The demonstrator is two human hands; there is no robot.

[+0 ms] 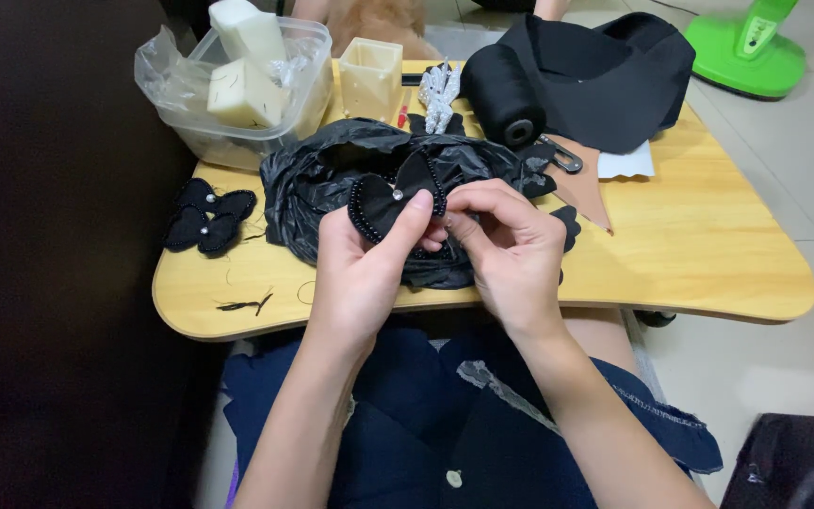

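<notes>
Pale floor tiles surround a low wooden table (708, 264) across the person's lap. Above a crumpled black plastic bag (332, 179), the left hand (360, 273) pinches a black fabric butterfly (398, 198) edged with beads, and the right hand (511, 250) closes its fingertips at the wing's lower edge; any needle is too small to see. It looks like mid-stitching of the bead trim, needing small, steady pulls. Finished butterflies (207, 217) lie left.

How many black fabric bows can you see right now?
2, maybe more. One beaded bow is held between the left hand and right hand; finished bows lie at the table's left edge, overlapping so their number is unclear. Others may hide in the black bag.
</notes>
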